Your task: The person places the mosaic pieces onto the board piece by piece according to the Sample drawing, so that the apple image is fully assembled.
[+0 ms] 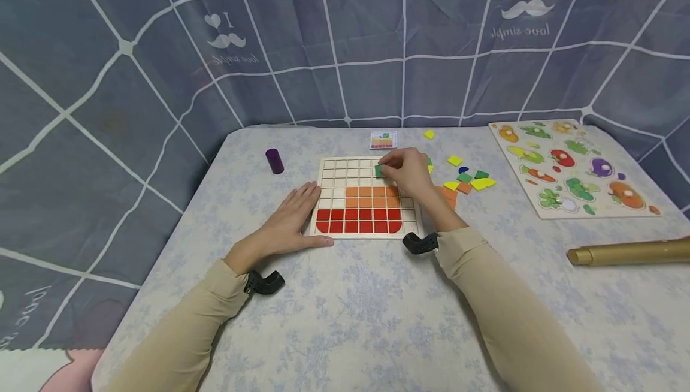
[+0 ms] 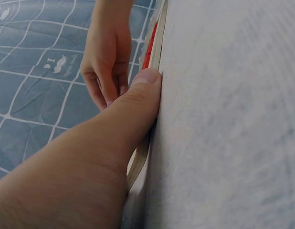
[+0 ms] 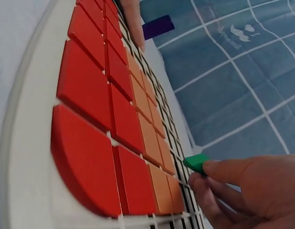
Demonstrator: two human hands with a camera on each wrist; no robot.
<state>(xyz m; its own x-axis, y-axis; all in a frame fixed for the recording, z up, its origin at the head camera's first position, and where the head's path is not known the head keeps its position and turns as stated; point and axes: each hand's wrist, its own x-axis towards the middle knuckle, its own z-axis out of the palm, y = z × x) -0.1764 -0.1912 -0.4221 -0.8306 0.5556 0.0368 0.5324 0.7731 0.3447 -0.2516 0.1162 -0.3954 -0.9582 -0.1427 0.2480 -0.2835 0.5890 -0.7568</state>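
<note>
A white grid board (image 1: 338,174) lies flat on the table. Red tiles (image 1: 358,220) fill much of its two nearest rows, the end ones rounded, and orange tiles (image 1: 365,197) lie in the rows behind them. My left hand (image 1: 288,221) rests along the board's left side with fingers extended, its thumb (image 2: 146,90) against the near edge. Over the far part of the grid, my right hand (image 1: 411,171) pinches a green tile (image 3: 196,162) between thumb and fingers. Whether that tile touches the board I cannot tell.
Right of the board lie loose yellow (image 1: 483,183), green, orange and blue pieces. A small picture card (image 1: 383,139) is behind it, a purple cylinder (image 1: 274,161) to the left. Farther right are a vegetable puzzle board (image 1: 544,170) and a gold-brown tube (image 1: 628,253).
</note>
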